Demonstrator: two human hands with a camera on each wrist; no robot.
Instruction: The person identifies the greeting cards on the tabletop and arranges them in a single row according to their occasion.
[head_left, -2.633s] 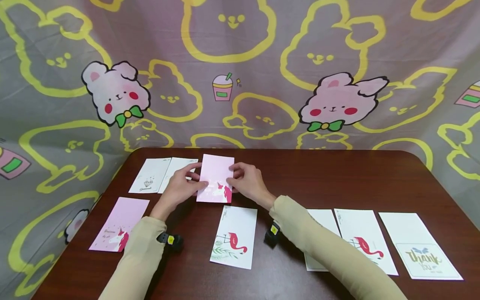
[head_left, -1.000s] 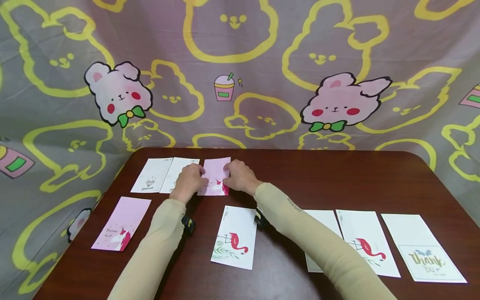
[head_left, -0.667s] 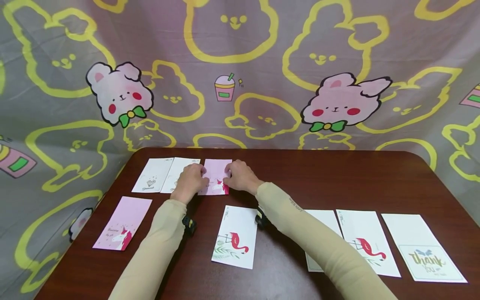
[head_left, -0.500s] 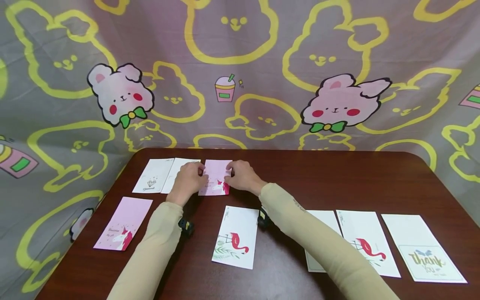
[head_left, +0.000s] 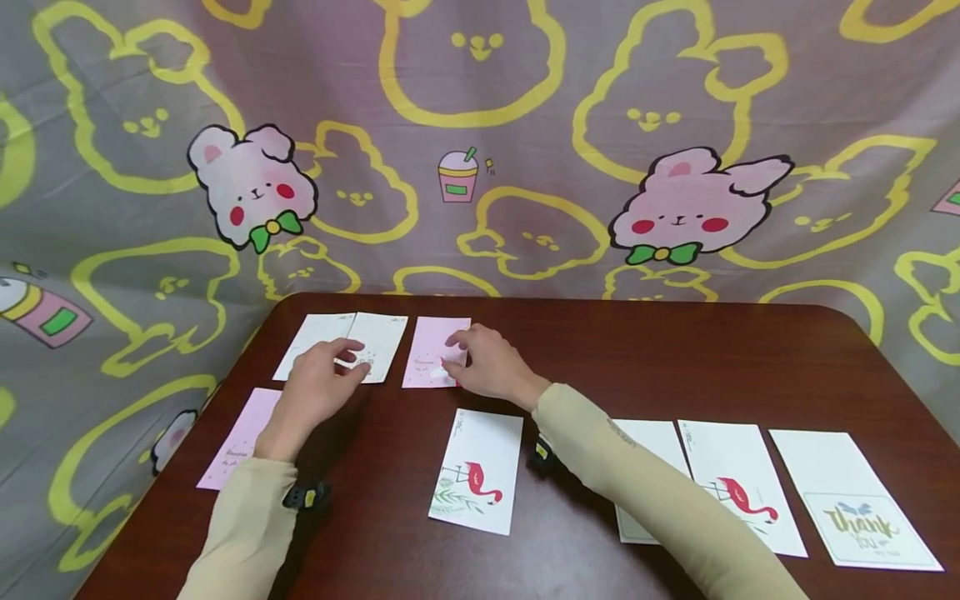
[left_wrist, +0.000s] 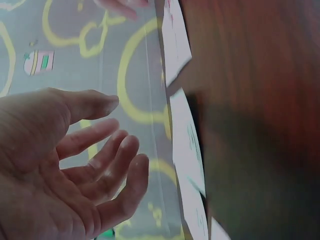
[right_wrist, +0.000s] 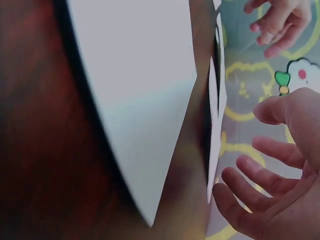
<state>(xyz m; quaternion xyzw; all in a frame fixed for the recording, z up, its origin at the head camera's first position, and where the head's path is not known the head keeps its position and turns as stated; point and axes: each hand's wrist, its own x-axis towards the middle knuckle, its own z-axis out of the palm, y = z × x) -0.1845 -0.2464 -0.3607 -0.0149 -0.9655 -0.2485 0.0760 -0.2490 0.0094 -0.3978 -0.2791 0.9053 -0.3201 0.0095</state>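
Note:
A pink unicorn card (head_left: 431, 342) lies flat in the back row, right of two white diamond cards (head_left: 386, 337). My right hand (head_left: 493, 363) hovers at its right edge, covering part of the unicorn. Its fingers are relaxed, and in the right wrist view thumb and fingers stand apart with nothing between them. Over the white cards is my left hand (head_left: 318, 383), fingers spread loosely and holding nothing, as the left wrist view also shows. A second pink unicorn card (head_left: 238, 446) lies at the front left, partly hidden by the left forearm.
In the front row, a white flamingo card (head_left: 487, 442) lies at the middle. Farther right are a partly covered white card (head_left: 652, 437), another flamingo card (head_left: 727, 450) and a "Thank you" card (head_left: 825, 467). A patterned cloth (head_left: 540, 83) hangs behind the brown table (head_left: 675, 358).
Both hands lowered the pink unicorn card onto the table beside the white cards and let go. My left hand then moved left, away from it; the right hand shifted slightly to the right.

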